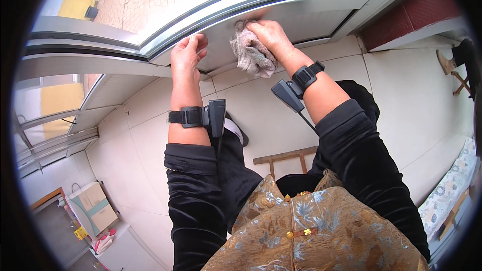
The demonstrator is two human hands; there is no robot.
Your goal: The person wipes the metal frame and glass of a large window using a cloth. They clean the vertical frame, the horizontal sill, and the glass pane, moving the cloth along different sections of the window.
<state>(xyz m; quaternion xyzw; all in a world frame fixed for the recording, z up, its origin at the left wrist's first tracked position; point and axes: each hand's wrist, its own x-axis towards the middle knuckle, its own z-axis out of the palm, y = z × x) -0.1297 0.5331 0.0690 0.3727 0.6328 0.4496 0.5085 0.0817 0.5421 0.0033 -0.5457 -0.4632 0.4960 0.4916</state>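
My right hand point(270, 37) grips a crumpled, greyish-pink terry cloth point(253, 53) against the lower metal panel point(308, 22) of a glazed door. Part of the cloth hangs below the fingers. To the left, my left hand point(186, 55) is raised at the door's metal frame point(226, 5), its fingers loosely bent and apart with nothing in them. Whether its fingertips touch the frame is not clear. Black straps with small dark devices are around both forearms.
Pale tiles cover the floor point(260, 109). A wooden stool point(286, 155) shows between my legs. At the lower left stand a cabinet point(90, 207) and a white surface point(128, 248). Another person's shoe point(445, 62) is at the far right, above a patterned cloth point(448, 184).
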